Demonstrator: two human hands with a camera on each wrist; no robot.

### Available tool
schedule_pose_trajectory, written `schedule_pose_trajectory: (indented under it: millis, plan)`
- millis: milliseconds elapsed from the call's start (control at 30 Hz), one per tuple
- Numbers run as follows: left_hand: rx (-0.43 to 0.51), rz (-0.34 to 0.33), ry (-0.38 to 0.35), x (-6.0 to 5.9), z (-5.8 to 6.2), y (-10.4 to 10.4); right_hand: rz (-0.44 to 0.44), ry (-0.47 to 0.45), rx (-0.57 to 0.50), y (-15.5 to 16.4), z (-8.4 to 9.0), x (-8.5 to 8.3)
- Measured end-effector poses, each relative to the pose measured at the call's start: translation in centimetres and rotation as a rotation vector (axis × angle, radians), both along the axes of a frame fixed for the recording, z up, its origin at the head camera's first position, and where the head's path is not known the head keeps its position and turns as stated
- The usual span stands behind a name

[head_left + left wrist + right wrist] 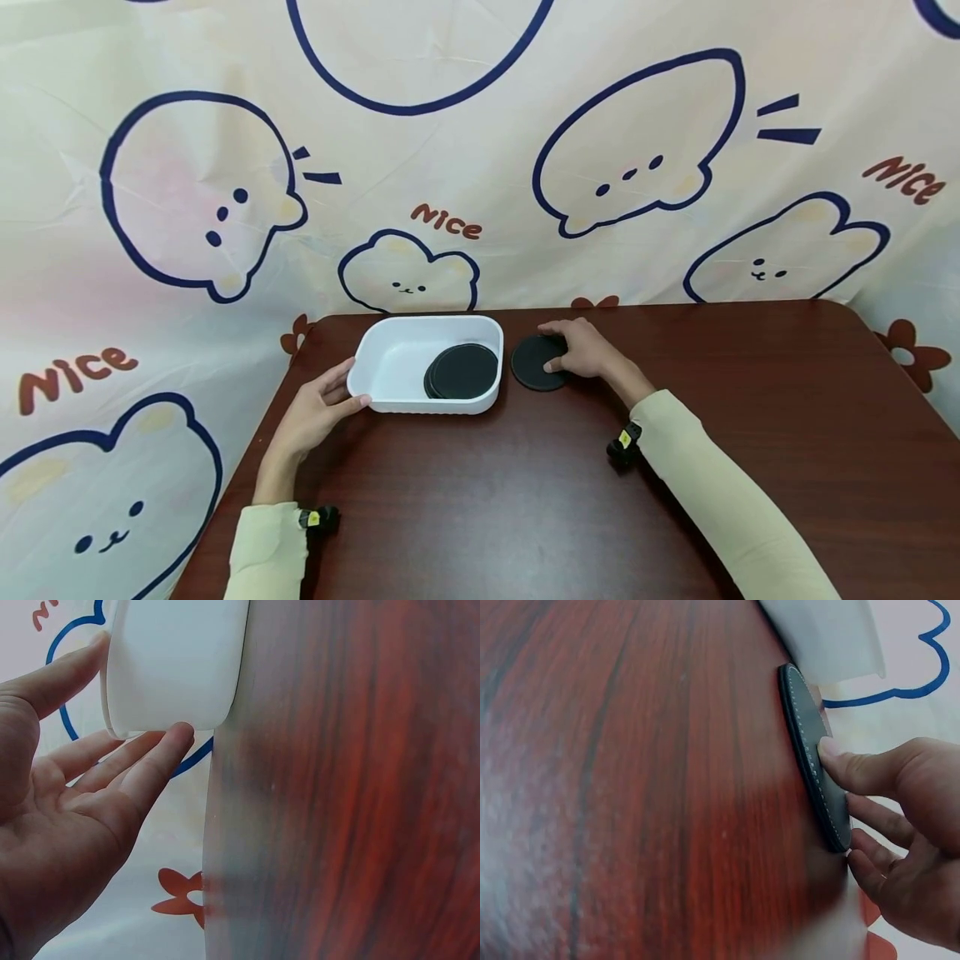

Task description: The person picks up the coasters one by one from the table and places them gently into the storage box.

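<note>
My left hand (309,417) holds the left end of a white plastic basin (393,354), thumb near its front corner and fingers along the end wall. Inside, at the right end, lie overlapping round black coasters (467,371). Just right of the basin, a black coaster (531,362) lies on the table. My right hand (587,348) grips it from the right, thumb on its top face and fingers around the far edge. Pale stitching runs along the rim of this coaster (815,761) in the right wrist view, where its side looks thick and layered.
A dark reddish-brown wooden table (480,492) carries everything. Behind it and along its left side hangs a pale cloth (480,158) printed with cartoon bears. Each wrist bears a small black camera (622,446).
</note>
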State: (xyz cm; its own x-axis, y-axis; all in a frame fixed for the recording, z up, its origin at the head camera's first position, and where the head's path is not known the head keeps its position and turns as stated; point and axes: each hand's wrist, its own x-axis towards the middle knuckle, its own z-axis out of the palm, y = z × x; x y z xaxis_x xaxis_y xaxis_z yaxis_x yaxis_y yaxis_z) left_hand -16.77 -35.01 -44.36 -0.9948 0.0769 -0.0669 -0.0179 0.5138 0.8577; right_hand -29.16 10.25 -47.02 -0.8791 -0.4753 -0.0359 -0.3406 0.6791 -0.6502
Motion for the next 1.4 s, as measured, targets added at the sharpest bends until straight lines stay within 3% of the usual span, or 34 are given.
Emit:
schedule_pose_trajectory:
  millis: [267,600,933,1400]
  plan:
    - [-0.019,-0.005,0.005,0.0,-0.4,-0.1,-0.092,-0.049,-0.069,0.2,0.0,0.5]
    - [-0.029,-0.001,0.0,0.0,-0.1,0.0,-0.223,-0.076,-0.038,1.1,0.3,1.5]
    - [-0.024,0.006,-0.002,-0.2,0.0,-0.1,-0.268,-0.025,-0.108,1.7,0.3,2.4]
    - [-0.009,0.003,-0.002,-0.2,0.1,0.1,-0.297,-0.07,-0.24,2.7,0.7,4.0]
